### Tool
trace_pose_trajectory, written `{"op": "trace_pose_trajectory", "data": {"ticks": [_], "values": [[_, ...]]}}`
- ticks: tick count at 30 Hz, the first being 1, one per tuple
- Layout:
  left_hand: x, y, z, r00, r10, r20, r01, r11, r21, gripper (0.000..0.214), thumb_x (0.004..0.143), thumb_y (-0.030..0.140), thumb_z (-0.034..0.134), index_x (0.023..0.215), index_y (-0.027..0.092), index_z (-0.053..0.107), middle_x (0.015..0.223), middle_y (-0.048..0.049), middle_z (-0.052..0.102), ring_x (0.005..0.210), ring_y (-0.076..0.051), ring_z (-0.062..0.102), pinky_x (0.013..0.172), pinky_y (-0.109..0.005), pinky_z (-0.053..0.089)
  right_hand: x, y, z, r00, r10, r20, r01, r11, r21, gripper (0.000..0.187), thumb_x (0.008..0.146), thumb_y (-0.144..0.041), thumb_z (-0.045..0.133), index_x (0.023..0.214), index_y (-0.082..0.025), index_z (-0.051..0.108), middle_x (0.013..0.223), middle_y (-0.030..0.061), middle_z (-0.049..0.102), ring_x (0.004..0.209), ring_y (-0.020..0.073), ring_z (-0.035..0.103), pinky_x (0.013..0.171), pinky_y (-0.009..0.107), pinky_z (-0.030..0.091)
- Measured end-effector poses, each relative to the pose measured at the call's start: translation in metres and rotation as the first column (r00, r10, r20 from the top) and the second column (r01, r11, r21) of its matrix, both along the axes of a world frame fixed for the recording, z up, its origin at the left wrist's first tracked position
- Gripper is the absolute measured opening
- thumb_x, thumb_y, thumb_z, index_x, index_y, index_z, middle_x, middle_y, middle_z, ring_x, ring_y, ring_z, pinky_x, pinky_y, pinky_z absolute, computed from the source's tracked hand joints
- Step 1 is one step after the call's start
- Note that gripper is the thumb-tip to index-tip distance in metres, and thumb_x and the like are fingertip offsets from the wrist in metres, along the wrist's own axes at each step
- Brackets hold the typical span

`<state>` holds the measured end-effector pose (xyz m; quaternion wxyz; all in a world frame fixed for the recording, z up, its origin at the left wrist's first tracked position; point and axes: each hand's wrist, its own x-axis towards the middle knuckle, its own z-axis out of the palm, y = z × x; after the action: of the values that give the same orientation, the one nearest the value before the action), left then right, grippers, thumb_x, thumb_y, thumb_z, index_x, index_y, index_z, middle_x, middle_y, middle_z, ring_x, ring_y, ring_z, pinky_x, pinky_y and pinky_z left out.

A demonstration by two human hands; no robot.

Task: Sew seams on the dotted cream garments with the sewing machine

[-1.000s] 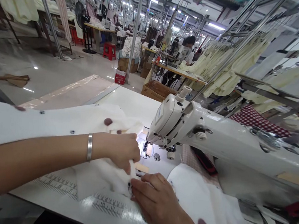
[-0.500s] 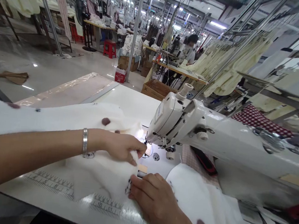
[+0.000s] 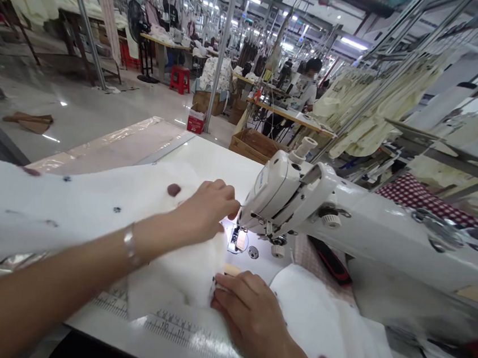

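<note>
My left hand (image 3: 206,212), with a silver bracelet on the wrist, is closed just left of the sewing machine's head (image 3: 278,191). Its curled fingers hide whatever is in them. Below and behind it spreads white fabric (image 3: 92,198) with dark round spots and small dark marks. My right hand (image 3: 250,311) pinches the near edge of this fabric between thumb and fingers, in front of the needle plate (image 3: 239,240). The lit presser foot (image 3: 234,235) shows between the hands, with no fabric visible over the plate's right part.
Another spotted white piece (image 3: 311,300) lies right of my right hand. A printed ruler (image 3: 172,328) runs along the table's front edge. Beneath the machine arm lies a red and black object (image 3: 335,263). Beyond are a cardboard box (image 3: 255,145) and a seated person (image 3: 310,89).
My left hand has moved up and away from me, from beside the needle plate to beside the machine head, uncovering the presser foot. My right hand stays nearly in place on the fabric edge.
</note>
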<state>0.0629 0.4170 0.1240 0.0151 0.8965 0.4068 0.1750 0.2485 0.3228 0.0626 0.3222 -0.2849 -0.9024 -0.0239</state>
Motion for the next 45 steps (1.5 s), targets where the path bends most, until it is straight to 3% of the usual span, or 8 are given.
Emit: {"op": "trace_pose_trajectory", "data": {"ticks": [2,5,9,13,17,23,37,45], "values": [[0.001,-0.032,-0.008,0.994,0.038,0.102,-0.045,0.997,0.063,0.016,0.078,0.004,0.053,0.081,0.016,0.063,0.085,-0.0047,0.062,0.084,-0.021,0.054,0.073,-0.033,0.042,0.000,-0.001,0.000,1.000,-0.011,0.013,0.011,1.000,0.014,0.007,0.088,-0.019,0.058,0.089,-0.016,0.065,0.096,0.0059,0.070,0.078,0.0153,0.056,0.063,0.030,0.045],[-0.001,-0.066,-0.036,0.994,-0.094,0.054,0.089,0.992,0.094,0.016,0.085,0.011,0.047,0.091,0.013,0.062,0.103,-0.0097,0.065,0.099,-0.023,0.056,0.089,-0.042,0.043,0.001,-0.001,0.002,0.999,-0.006,0.051,0.006,1.000,-0.004,0.007,0.088,-0.019,0.058,0.089,-0.017,0.065,0.092,0.0051,0.069,0.075,0.0151,0.054,0.061,0.030,0.044],[-0.014,-0.064,-0.061,0.987,-0.159,-0.032,0.160,0.986,0.037,0.023,0.091,0.025,0.048,0.110,0.014,0.056,0.130,-0.0128,0.054,0.120,-0.027,0.048,0.106,-0.047,0.033,0.002,0.002,0.007,0.996,0.034,0.077,-0.029,0.998,-0.061,0.010,0.088,-0.016,0.055,0.093,-0.016,0.064,0.094,0.0048,0.069,0.073,0.0156,0.052,0.060,0.030,0.043],[-0.023,-0.041,-0.059,0.976,-0.220,0.012,0.220,0.975,-0.013,0.022,0.090,0.029,0.051,0.104,0.013,0.057,0.115,-0.0121,0.060,0.109,-0.026,0.054,0.104,-0.043,0.036,0.003,0.010,0.011,0.994,0.035,0.099,-0.030,0.998,-0.053,0.011,0.088,-0.014,0.054,0.094,-0.015,0.064,0.096,0.0051,0.069,0.073,0.0158,0.052,0.059,0.031,0.043],[-0.020,-0.017,-0.057,0.954,-0.288,0.080,0.289,0.957,0.000,0.022,0.093,0.032,0.047,0.105,0.016,0.054,0.116,-0.0096,0.060,0.114,-0.023,0.050,0.109,-0.043,0.026,0.007,0.023,0.010,0.992,0.001,0.125,0.000,1.000,-0.005,0.015,0.089,-0.013,0.052,0.096,-0.015,0.065,0.095,0.0064,0.070,0.071,0.0151,0.053,0.058,0.030,0.043],[-0.014,0.010,-0.047,0.966,-0.232,0.112,0.246,0.961,-0.128,0.019,0.086,0.038,0.057,0.092,0.020,0.054,0.108,-0.0043,0.061,0.109,-0.024,0.050,0.090,-0.042,0.032,0.012,0.039,0.004,0.992,-0.063,0.108,0.062,0.998,0.007,0.015,0.087,-0.014,0.054,0.098,-0.015,0.064,0.094,0.0065,0.070,0.071,0.0160,0.057,0.059,0.030,0.045],[-0.018,0.003,-0.047,0.948,-0.309,0.070,0.314,0.947,-0.066,0.012,0.091,0.031,0.049,0.092,0.020,0.054,0.120,-0.0058,0.056,0.119,-0.023,0.043,0.095,-0.040,0.027,0.007,0.037,0.005,0.998,-0.056,0.025,0.057,0.997,-0.047,0.015,0.086,-0.013,0.054,0.096,-0.016,0.065,0.092,0.0061,0.070,0.072,0.0158,0.061,0.062,0.030,0.046],[-0.013,-0.010,-0.042,0.875,-0.483,-0.008,0.483,0.874,0.053,0.017,0.092,0.025,0.050,0.081,0.021,0.061,0.086,-0.0022,0.064,0.081,-0.017,0.054,0.083,-0.034,0.036,0.007,0.038,0.006,0.998,-0.057,0.032,0.060,0.994,-0.093,0.016,0.087,-0.012,0.052,0.097,-0.017,0.064,0.092,0.0052,0.070,0.069,0.0145,0.059,0.058,0.030,0.045]]}}
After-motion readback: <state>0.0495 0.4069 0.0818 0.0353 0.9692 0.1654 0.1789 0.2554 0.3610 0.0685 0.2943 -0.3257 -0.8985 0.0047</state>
